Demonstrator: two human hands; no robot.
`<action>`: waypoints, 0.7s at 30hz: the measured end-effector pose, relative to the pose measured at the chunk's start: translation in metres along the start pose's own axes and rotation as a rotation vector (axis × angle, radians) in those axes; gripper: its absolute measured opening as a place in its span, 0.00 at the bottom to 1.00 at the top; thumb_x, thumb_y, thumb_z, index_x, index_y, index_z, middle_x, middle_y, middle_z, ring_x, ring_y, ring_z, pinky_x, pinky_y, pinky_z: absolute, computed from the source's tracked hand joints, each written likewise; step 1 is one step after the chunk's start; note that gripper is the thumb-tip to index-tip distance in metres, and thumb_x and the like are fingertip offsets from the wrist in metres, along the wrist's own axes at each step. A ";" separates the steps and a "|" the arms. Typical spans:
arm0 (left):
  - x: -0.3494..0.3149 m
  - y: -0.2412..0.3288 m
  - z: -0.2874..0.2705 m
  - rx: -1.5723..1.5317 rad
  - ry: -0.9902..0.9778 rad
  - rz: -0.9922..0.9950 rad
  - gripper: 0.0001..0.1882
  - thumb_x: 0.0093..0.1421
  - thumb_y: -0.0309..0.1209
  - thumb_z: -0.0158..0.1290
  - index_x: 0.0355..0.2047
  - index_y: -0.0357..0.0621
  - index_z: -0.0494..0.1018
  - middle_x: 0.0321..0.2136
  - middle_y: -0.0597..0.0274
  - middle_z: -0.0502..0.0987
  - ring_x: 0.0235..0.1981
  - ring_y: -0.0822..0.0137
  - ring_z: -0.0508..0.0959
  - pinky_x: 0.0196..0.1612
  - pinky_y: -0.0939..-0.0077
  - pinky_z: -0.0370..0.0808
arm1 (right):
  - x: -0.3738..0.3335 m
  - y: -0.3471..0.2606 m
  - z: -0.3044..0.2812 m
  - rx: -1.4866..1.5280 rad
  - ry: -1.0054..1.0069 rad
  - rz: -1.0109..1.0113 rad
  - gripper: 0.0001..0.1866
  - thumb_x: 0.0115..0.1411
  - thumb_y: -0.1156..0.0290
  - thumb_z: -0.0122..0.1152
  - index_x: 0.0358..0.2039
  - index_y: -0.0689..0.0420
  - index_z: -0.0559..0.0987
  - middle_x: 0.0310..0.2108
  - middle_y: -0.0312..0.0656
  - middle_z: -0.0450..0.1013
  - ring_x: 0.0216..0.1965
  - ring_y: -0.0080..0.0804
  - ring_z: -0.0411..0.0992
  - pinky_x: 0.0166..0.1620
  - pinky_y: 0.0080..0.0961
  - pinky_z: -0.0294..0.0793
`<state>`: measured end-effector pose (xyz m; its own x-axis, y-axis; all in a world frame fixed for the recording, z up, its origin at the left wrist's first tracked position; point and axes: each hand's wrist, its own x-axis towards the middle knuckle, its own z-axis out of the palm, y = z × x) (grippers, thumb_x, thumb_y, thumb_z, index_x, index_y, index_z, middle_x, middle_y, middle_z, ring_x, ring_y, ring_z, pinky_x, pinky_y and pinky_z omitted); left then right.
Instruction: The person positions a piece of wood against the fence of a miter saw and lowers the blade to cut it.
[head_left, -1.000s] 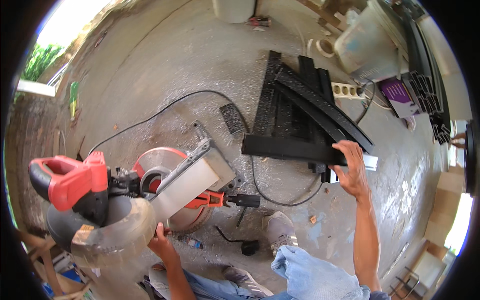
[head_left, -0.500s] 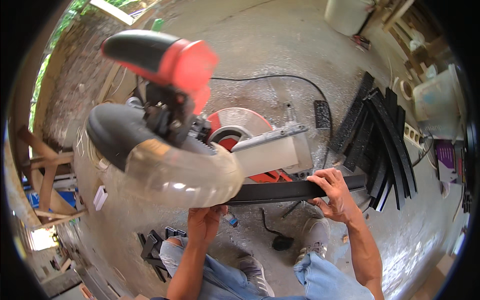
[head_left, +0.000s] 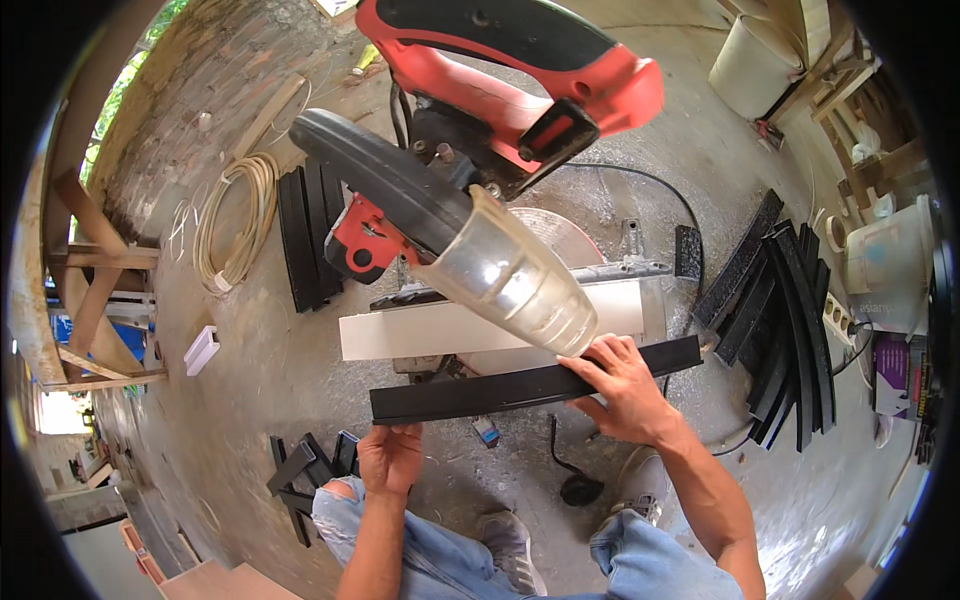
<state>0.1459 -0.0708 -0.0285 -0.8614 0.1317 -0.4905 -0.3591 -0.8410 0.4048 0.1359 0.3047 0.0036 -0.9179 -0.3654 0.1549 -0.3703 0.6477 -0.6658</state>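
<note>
A black bar-shaped profile [head_left: 480, 393] lies crosswise between my hands, in front of the saw. My right hand [head_left: 625, 390] is wrapped over its right part, thumb below and fingers on top. At the left end, my left hand [head_left: 390, 460] holds it from underneath, its fingertips partly hidden by the bar. Just beyond stands a red and black mitre saw [head_left: 590, 85], its head raised. The saw's clear blade guard [head_left: 515, 275] hangs close to my right fingers. Behind the bar, a white board [head_left: 400, 335] runs along the saw's fence.
Several black profiles [head_left: 795, 310] are heaped on the right, and more black lengths [head_left: 300, 235] lie left of the saw. Short black offcuts [head_left: 300, 465] rest beside my left knee. A coiled hose [head_left: 245, 220], a power strip [head_left: 838, 320] and a black cable [head_left: 655, 180] are on the floor.
The view has shifted, so the saw appears further right and higher. The profile's left end has come out from behind the guard. Both hands still hold the profile.
</note>
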 end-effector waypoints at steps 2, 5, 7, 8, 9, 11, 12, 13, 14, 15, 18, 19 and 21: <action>0.005 0.010 -0.015 0.016 0.014 0.030 0.09 0.63 0.28 0.55 0.42 0.40 0.77 0.38 0.60 0.80 0.37 0.66 0.76 0.47 0.66 0.74 | 0.013 -0.005 0.013 -0.078 -0.001 -0.012 0.32 0.48 0.66 0.73 0.55 0.57 0.74 0.53 0.43 0.71 0.53 0.42 0.69 0.57 0.42 0.65; 0.013 0.030 -0.031 0.117 0.560 0.086 0.08 0.64 0.31 0.53 0.42 0.44 0.76 0.36 0.63 0.79 0.38 0.63 0.77 0.47 0.64 0.73 | 0.036 -0.005 0.043 -0.170 0.151 -0.142 0.30 0.52 0.62 0.70 0.54 0.58 0.75 0.51 0.47 0.73 0.54 0.44 0.71 0.59 0.42 0.66; 0.016 0.055 -0.047 0.317 0.591 0.218 0.09 0.64 0.34 0.54 0.44 0.51 0.73 0.35 0.65 0.79 0.41 0.62 0.79 0.47 0.63 0.74 | 0.053 -0.003 0.075 -0.204 0.166 -0.179 0.24 0.55 0.63 0.66 0.52 0.58 0.77 0.47 0.48 0.75 0.52 0.46 0.73 0.59 0.44 0.66; 0.022 0.057 -0.038 0.576 0.586 0.401 0.13 0.66 0.34 0.52 0.50 0.52 0.71 0.38 0.64 0.79 0.41 0.63 0.79 0.48 0.64 0.73 | 0.060 -0.005 0.087 -0.247 0.150 -0.173 0.21 0.57 0.64 0.63 0.50 0.58 0.78 0.45 0.47 0.76 0.51 0.47 0.74 0.60 0.46 0.66; 0.024 0.058 -0.016 0.731 0.577 0.458 0.34 0.59 0.32 0.61 0.64 0.48 0.61 0.51 0.59 0.71 0.51 0.62 0.73 0.53 0.59 0.69 | 0.070 -0.007 0.092 -0.187 0.203 -0.173 0.18 0.59 0.66 0.61 0.48 0.59 0.78 0.44 0.49 0.76 0.49 0.48 0.75 0.58 0.46 0.68; 0.032 0.044 0.023 1.172 0.591 0.630 0.36 0.56 0.31 0.62 0.64 0.48 0.62 0.55 0.57 0.68 0.55 0.60 0.70 0.56 0.57 0.67 | 0.088 -0.012 0.104 -0.131 0.271 -0.164 0.15 0.60 0.68 0.59 0.46 0.59 0.79 0.43 0.50 0.77 0.47 0.49 0.76 0.57 0.47 0.69; 0.038 0.038 0.039 1.607 0.592 0.821 0.38 0.53 0.31 0.64 0.64 0.47 0.63 0.58 0.54 0.65 0.60 0.57 0.67 0.59 0.55 0.65 | 0.095 -0.009 0.116 -0.089 0.361 -0.160 0.13 0.60 0.69 0.57 0.44 0.60 0.79 0.41 0.52 0.77 0.46 0.50 0.76 0.55 0.47 0.70; 0.042 0.037 0.050 1.614 0.578 0.825 0.38 0.53 0.31 0.64 0.64 0.47 0.63 0.58 0.54 0.65 0.60 0.57 0.67 0.59 0.55 0.65 | 0.102 -0.010 0.120 -0.042 0.450 -0.164 0.12 0.60 0.71 0.56 0.43 0.61 0.79 0.40 0.53 0.77 0.45 0.50 0.76 0.53 0.46 0.72; 0.045 0.037 0.060 1.882 0.321 0.867 0.38 0.52 0.32 0.66 0.63 0.49 0.65 0.61 0.52 0.62 0.63 0.54 0.62 0.61 0.52 0.62 | 0.106 -0.008 0.122 -0.045 0.461 -0.158 0.12 0.60 0.71 0.56 0.43 0.61 0.79 0.40 0.53 0.77 0.45 0.50 0.76 0.53 0.46 0.72; 0.050 0.034 0.068 2.130 0.036 0.895 0.38 0.50 0.33 0.68 0.62 0.51 0.67 0.64 0.49 0.59 0.66 0.50 0.58 0.64 0.50 0.59 | 0.110 -0.003 0.123 -0.037 0.442 -0.175 0.12 0.61 0.70 0.56 0.42 0.62 0.79 0.39 0.54 0.77 0.44 0.51 0.76 0.52 0.44 0.73; 0.064 0.017 0.082 2.353 -0.213 0.807 0.34 0.51 0.37 0.68 0.60 0.55 0.71 0.64 0.46 0.58 0.66 0.43 0.56 0.66 0.44 0.54 | 0.113 0.001 0.123 0.166 0.394 -0.107 0.11 0.61 0.70 0.56 0.40 0.63 0.79 0.36 0.53 0.77 0.43 0.52 0.76 0.49 0.43 0.75; 0.072 0.010 0.079 2.275 -0.267 0.789 0.31 0.51 0.36 0.68 0.56 0.52 0.73 0.65 0.46 0.58 0.68 0.41 0.52 0.67 0.42 0.50 | 0.111 0.004 0.123 0.207 0.386 -0.141 0.11 0.61 0.70 0.56 0.40 0.63 0.79 0.37 0.53 0.77 0.43 0.52 0.75 0.49 0.43 0.75; 0.086 0.004 0.065 2.284 -0.274 0.866 0.29 0.51 0.35 0.67 0.55 0.52 0.75 0.65 0.45 0.58 0.68 0.41 0.53 0.66 0.42 0.50 | 0.110 0.009 0.127 0.296 0.443 -0.237 0.11 0.61 0.71 0.56 0.40 0.62 0.79 0.40 0.51 0.77 0.44 0.50 0.75 0.49 0.44 0.74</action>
<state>0.0465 -0.0286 -0.0187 -0.9005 0.4091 0.1472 0.4348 0.8514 0.2933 0.0497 0.1857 -0.0778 -0.8109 -0.1220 0.5723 -0.5754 0.3445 -0.7418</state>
